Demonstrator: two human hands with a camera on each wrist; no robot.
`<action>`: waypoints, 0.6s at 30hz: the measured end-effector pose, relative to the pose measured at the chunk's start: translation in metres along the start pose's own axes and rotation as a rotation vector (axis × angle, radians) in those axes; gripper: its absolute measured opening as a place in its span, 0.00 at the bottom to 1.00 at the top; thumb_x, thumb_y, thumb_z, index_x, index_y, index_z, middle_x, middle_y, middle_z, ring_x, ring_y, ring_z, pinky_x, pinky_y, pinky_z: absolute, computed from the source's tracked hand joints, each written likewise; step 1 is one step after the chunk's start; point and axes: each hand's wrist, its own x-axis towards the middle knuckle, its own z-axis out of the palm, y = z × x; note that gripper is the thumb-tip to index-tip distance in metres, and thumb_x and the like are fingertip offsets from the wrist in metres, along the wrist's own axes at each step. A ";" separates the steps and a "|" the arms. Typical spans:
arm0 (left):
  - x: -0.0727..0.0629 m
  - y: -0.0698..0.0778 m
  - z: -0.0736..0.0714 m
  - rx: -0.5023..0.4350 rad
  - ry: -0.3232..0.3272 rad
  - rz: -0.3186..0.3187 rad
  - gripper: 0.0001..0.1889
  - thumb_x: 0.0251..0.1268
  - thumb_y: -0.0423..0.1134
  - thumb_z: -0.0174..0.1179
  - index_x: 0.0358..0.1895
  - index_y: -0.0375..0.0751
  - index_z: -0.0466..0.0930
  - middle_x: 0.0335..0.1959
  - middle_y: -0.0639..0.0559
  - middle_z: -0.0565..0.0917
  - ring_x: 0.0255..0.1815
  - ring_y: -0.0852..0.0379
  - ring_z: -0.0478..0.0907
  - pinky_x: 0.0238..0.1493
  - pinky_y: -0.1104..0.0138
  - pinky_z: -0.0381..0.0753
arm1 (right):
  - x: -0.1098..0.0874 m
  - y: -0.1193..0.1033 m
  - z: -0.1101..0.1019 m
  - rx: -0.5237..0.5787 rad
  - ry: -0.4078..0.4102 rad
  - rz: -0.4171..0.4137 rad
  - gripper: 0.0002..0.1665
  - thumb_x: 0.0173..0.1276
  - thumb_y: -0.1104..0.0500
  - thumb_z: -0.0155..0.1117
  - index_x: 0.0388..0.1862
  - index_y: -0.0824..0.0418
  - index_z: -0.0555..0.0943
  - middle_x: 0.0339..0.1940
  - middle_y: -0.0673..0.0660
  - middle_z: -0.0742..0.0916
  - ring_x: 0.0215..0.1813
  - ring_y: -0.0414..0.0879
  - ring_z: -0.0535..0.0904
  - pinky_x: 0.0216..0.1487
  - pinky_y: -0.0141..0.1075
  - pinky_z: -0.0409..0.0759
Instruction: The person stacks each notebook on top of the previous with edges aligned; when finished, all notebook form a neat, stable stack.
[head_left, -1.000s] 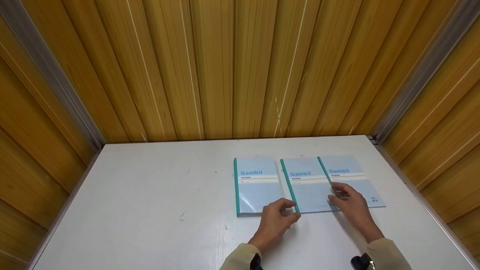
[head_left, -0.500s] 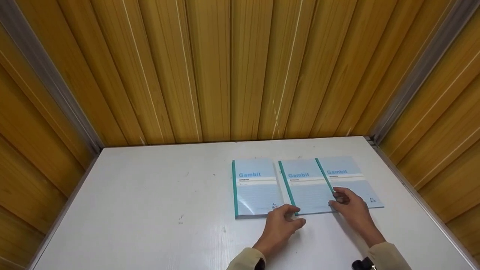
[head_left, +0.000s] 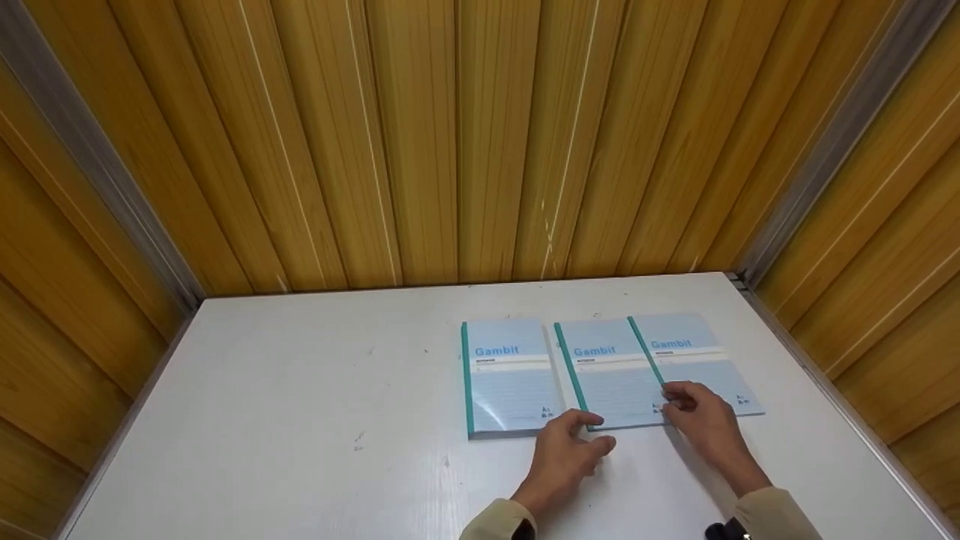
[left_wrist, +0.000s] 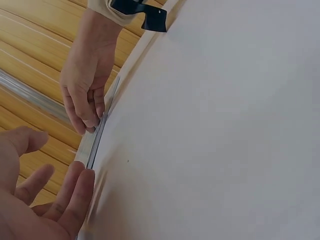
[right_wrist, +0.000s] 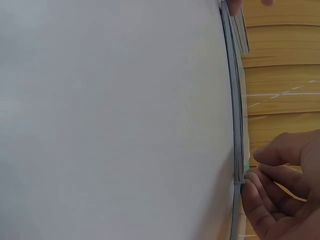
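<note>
Three light-blue notebooks with green spines lie side by side in the head view. The left notebook (head_left: 512,382) looks thicker and stands slightly apart. The middle notebook (head_left: 611,390) meets the spine edge of the right notebook (head_left: 694,364). My left hand (head_left: 561,457) is at the front-left corner of the middle notebook, thumb and index finger apart; in the left wrist view its fingertips (left_wrist: 85,180) are by the notebook edge. With bent fingers, my right hand (head_left: 705,424) touches the spine area where middle and right notebooks meet. Its thumb (right_wrist: 280,149) appears apart from the fingers.
The notebooks lie on a white table (head_left: 300,412). Wood-patterned panels (head_left: 420,150) enclose it at the back and sides. Dark devices sit at the wrists, one showing by the right sleeve (head_left: 776,514).
My left hand has shifted slightly right and its thumb has moved away from the notebook edge. My right hand has barely moved. The head view has shifted a little.
</note>
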 end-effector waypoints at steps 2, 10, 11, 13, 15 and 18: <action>0.000 0.001 0.001 -0.024 0.009 -0.016 0.15 0.63 0.38 0.76 0.52 0.44 0.86 0.58 0.53 0.84 0.34 0.55 0.84 0.36 0.63 0.86 | 0.000 -0.001 0.000 -0.019 -0.004 -0.010 0.25 0.73 0.65 0.66 0.66 0.73 0.79 0.58 0.67 0.85 0.56 0.57 0.80 0.46 0.27 0.78; 0.000 0.000 0.002 -0.034 0.087 0.009 0.13 0.62 0.35 0.75 0.48 0.45 0.86 0.48 0.55 0.84 0.39 0.58 0.82 0.40 0.64 0.85 | 0.002 0.002 -0.001 -0.045 -0.017 -0.025 0.24 0.73 0.64 0.69 0.65 0.73 0.80 0.56 0.66 0.86 0.56 0.56 0.80 0.47 0.30 0.78; 0.000 -0.001 0.003 -0.032 0.099 0.017 0.12 0.62 0.34 0.75 0.48 0.45 0.87 0.46 0.55 0.84 0.40 0.59 0.83 0.41 0.64 0.85 | 0.003 0.002 -0.001 -0.044 -0.017 -0.023 0.24 0.73 0.64 0.69 0.65 0.73 0.80 0.56 0.66 0.86 0.56 0.56 0.80 0.47 0.30 0.78; 0.001 -0.002 0.003 -0.028 0.124 0.040 0.12 0.61 0.33 0.75 0.47 0.45 0.87 0.46 0.57 0.85 0.44 0.60 0.84 0.44 0.65 0.86 | 0.003 0.003 -0.001 -0.042 -0.016 -0.023 0.24 0.73 0.64 0.69 0.65 0.73 0.80 0.56 0.65 0.85 0.56 0.56 0.80 0.46 0.29 0.78; 0.002 -0.004 0.003 -0.044 0.147 0.060 0.12 0.61 0.32 0.74 0.47 0.44 0.87 0.46 0.57 0.86 0.45 0.60 0.85 0.46 0.65 0.86 | 0.003 0.004 0.000 -0.036 -0.014 -0.026 0.24 0.72 0.64 0.69 0.64 0.73 0.80 0.56 0.66 0.85 0.56 0.57 0.80 0.46 0.29 0.79; 0.004 -0.006 0.004 -0.076 0.171 0.091 0.12 0.61 0.28 0.73 0.47 0.41 0.87 0.46 0.54 0.87 0.45 0.60 0.86 0.45 0.66 0.87 | 0.002 0.005 0.001 -0.025 -0.004 -0.030 0.23 0.73 0.64 0.69 0.64 0.71 0.81 0.57 0.65 0.85 0.57 0.57 0.80 0.47 0.28 0.79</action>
